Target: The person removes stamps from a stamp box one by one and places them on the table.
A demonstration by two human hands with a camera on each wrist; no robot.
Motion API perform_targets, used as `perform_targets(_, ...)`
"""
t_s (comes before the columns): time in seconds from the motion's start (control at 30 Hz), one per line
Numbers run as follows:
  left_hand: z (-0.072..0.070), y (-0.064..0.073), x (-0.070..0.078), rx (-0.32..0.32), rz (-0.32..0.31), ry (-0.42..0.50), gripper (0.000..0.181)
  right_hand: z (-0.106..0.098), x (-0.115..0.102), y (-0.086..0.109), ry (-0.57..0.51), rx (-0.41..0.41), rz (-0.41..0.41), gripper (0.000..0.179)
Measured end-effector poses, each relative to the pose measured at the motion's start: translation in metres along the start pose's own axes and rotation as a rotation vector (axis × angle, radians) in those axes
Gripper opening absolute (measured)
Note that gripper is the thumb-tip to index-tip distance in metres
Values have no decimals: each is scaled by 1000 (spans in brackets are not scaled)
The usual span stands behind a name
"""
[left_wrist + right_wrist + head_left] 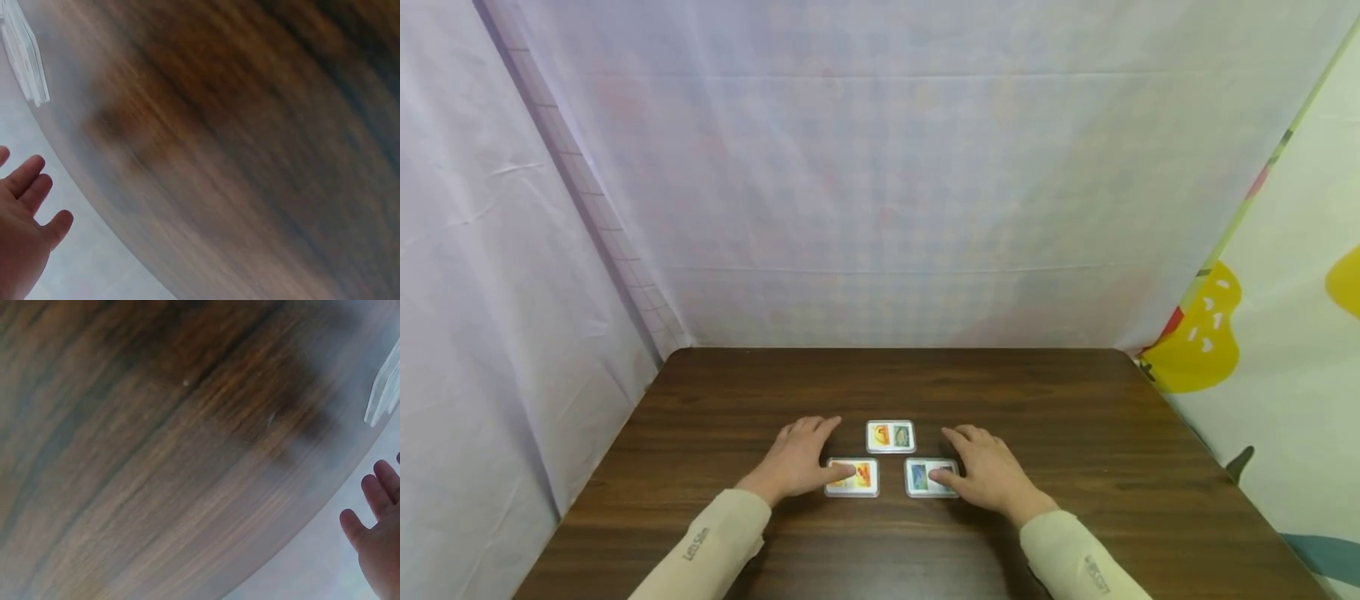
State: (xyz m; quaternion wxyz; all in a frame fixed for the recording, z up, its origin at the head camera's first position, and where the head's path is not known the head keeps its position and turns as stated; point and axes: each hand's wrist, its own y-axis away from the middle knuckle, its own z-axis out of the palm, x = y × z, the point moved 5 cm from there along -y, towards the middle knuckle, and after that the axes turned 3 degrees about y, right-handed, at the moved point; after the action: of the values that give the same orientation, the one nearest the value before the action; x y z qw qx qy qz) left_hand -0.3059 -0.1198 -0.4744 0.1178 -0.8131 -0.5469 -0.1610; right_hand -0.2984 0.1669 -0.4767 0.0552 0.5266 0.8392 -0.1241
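Note:
Three flat, clear-edged cases with small coloured pictures on white lie on the table in a triangle. The far case [891, 437] shows an orange and a grey-green picture. My left hand [799, 458] spreads beside the near left case [865, 477], which has orange and yellow pictures, its thumb over it. On the other side, my right hand [992, 468] has its thumb across the near right case [917, 477], with blue-green pictures. Whether either thumb touches is unclear. Straight fingers show on the left hand [25, 231] and right hand [381, 537] in the wrist views.
The dark wood-grain table [880, 383] has a rounded far edge. A pale curtain [880, 183] hangs behind it, another white curtain [490, 275] at the left, and a patterned cloth [1262, 400] at the right.

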Motion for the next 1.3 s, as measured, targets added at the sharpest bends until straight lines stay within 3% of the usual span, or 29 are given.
perform_targets(0.3,0,5,-1,1,32,46,89,2,-18,-2,-29,0,-47,75)
perform_targets(0.9,9,16,-21,-47,55,168,87,17,-67,-21,-66,-30,-136,74)
perform_targets(1.3,10,15,-21,-39,82,167,75,29,-86,-31,-24,-67,-151,71)
